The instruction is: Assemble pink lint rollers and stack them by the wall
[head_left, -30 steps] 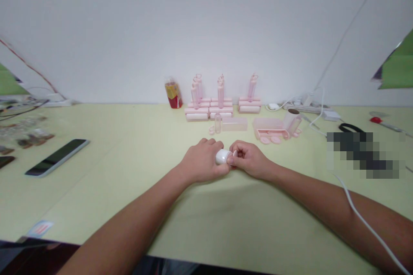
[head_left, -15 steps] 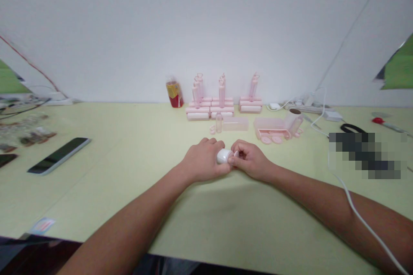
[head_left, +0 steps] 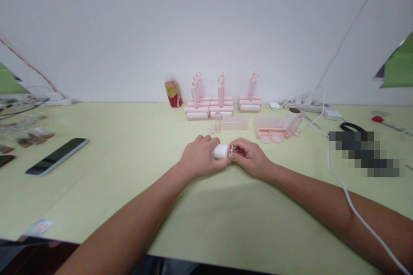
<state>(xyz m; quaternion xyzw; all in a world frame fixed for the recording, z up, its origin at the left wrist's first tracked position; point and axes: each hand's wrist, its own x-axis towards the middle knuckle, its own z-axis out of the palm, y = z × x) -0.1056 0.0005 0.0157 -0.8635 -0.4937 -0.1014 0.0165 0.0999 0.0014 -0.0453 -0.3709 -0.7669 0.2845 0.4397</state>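
Wide pale yellow-green table (head_left: 129, 189) filling the lower half of the view, plain white wall (head_left: 193, 21) behind it at twelve o'clock.

Two bare forearms reaching in from six o'clock, meeting near the centre of the table. Left hand (head_left: 197, 159) curled in a loose fist, fingers wrapped around a small white roller (head_left: 221, 151) lying on its side. Right hand (head_left: 250, 158) just beside it at three o'clock, fingers and thumb pinched closed on the roller's end, where a small pink part (head_left: 231, 150) pokes out; too small to tell more. Both hands resting on the table surface, touching each other around the roller.

At twelve o'clock from the hands, against the wall, stacks of pink and white roller parts (head_left: 222, 105) with upright pink handles standing on them. Red and yellow packet (head_left: 173, 93) just to their left. Nearer the hands, a small clear bottle (head_left: 218, 122) and a translucent pink case (head_left: 234, 123). At one o'clock, an open pink tray (head_left: 271, 129) with a cardboard-cored roll (head_left: 293, 119) leaning at its right end.

At two o'clock, white power strip (head_left: 306, 106) by the wall. White cable (head_left: 351, 208) running across the right forearm. At three o'clock, a blurred-out patch beside a black loop.

At nine o'clock, well apart from the hands, dark phone (head_left: 57, 156) lying flat.
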